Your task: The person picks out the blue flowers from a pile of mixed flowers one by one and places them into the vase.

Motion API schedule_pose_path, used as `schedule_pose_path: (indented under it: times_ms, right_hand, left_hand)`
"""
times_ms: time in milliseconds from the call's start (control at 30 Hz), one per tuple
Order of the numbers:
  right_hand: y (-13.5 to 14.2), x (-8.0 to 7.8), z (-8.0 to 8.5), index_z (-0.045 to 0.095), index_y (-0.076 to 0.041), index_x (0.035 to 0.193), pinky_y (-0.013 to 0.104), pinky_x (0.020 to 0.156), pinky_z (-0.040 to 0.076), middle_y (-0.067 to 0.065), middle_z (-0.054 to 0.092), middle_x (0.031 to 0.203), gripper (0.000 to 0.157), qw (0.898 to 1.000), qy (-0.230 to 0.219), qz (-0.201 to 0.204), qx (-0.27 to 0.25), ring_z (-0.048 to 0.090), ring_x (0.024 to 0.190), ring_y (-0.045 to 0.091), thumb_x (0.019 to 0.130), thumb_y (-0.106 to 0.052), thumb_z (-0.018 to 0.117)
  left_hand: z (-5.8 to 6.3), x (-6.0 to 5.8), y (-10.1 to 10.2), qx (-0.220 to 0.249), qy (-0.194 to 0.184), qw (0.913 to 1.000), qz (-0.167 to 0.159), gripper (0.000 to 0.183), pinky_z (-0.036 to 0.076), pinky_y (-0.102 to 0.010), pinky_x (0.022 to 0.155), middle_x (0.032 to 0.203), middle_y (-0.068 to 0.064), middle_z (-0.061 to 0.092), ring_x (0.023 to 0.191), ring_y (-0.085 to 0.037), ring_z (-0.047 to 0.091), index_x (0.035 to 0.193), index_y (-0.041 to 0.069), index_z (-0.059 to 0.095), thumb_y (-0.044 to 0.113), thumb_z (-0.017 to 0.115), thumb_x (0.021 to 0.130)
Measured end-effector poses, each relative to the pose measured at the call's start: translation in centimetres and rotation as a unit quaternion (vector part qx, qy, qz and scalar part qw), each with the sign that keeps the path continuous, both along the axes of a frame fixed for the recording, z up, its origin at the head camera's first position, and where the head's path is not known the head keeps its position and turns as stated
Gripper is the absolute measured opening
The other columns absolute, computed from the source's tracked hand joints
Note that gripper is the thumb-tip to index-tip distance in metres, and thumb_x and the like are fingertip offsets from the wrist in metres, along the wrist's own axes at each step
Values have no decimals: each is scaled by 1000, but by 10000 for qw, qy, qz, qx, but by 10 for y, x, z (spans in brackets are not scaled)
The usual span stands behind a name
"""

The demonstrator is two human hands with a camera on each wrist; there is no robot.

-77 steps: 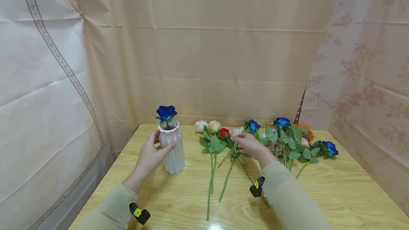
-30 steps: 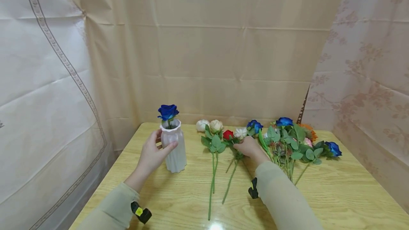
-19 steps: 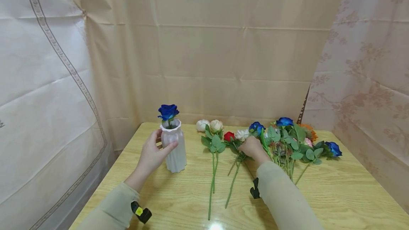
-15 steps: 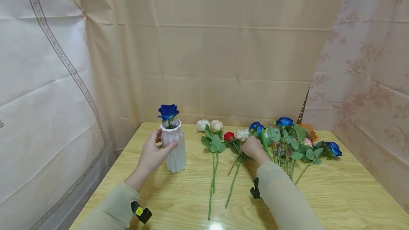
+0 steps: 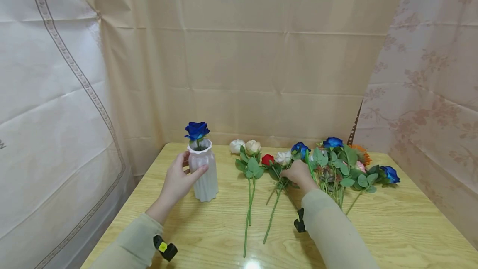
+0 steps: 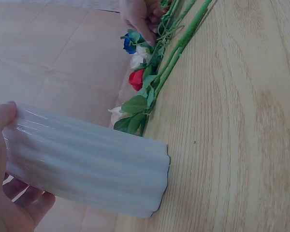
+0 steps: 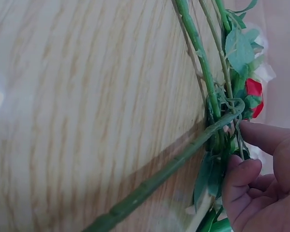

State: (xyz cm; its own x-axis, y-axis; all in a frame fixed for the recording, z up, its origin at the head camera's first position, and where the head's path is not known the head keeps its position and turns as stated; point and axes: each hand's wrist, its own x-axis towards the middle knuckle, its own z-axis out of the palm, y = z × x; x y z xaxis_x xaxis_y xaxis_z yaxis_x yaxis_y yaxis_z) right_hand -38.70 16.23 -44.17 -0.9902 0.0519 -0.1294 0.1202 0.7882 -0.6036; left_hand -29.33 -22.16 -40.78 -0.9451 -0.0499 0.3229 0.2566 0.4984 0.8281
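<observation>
My left hand [image 5: 181, 179] grips a white fluted vase [image 5: 205, 182] standing upright on the table, thumb on the near side. A single blue rose [image 5: 196, 131] rises from its mouth. To the right, my right hand [image 5: 298, 175] is down among crossed green stems, below a red rose [image 5: 267, 160], a white rose [image 5: 283, 158] and another blue rose [image 5: 300, 149]. In the right wrist view its thumb and forefinger stand slightly apart at a thin stem [image 7: 240, 140]; whether they pinch it I cannot tell. A thicker stem [image 7: 164, 171] slants past the fingertips.
Two pale roses [image 5: 252, 147] with long stems lie between the vase and my right hand. At the right, a heap of leafy flowers [image 5: 341, 169] includes blue roses and an orange bloom [image 5: 360, 154]. Beige curtains [image 5: 242, 61] hang behind the wooden table [image 5: 209, 235].
Over the earlier frames, the red, white and blue roses by my right hand shifted right along with it. Its fingers now look less tightly bunched. My left hand stays on the vase.
</observation>
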Motion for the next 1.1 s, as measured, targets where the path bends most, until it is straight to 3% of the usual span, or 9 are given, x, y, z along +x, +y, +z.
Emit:
schedule_pose_path:
  times_ms: [167,400,600,833,967,1100]
  right_hand:
    - [1,-2,-3,64,-6,70,32,43,48,3,51,49,35,9999,-147,-69,-48,56,43,19,91,-30,77]
    - [2,-5,-5,56,-11,58,31,43,45,1,46,44,42,9993,-308,-40,-185,50,40,16,91,-29,74]
    - [3,-5,-7,63,-6,60,31,44,45,4,53,48,34,9972,-357,-124,-639,55,44,19,89,-22,74]
    - [6,-6,-7,69,-6,61,29,44,41,4,59,51,31,9986,-105,-91,-505,47,43,14,87,-22,74]
    - [8,-4,-5,69,-7,59,30,46,39,5,59,52,30,9948,-15,-96,-1017,41,42,13,87,-16,74]
    - [9,-3,-4,57,-12,54,31,49,38,2,52,51,40,9891,-3,-87,-1473,35,44,13,91,-14,72]
  left_hand:
    - [0,0,0,9,34,10000,-12,91,51,-53,100,143,-13,52,128,-33,52,149,9,41,64,75,83]
    - [0,0,-1,3,55,10000,-7,89,51,-52,100,142,-13,52,127,-33,53,148,9,42,62,76,84]
    - [-1,-1,-1,-14,92,10000,-21,89,52,-52,99,141,-13,53,126,-33,54,148,9,42,60,76,85]
    - [0,0,0,12,76,10000,-36,89,51,-52,99,141,-13,53,126,-33,54,149,9,42,60,76,85]
    - [0,0,0,10,67,10000,-24,89,51,-52,100,141,-13,53,127,-33,53,148,9,42,61,76,85]
    - [0,0,0,7,48,10000,-5,90,51,-52,100,142,-13,52,127,-33,53,149,8,42,62,75,84]
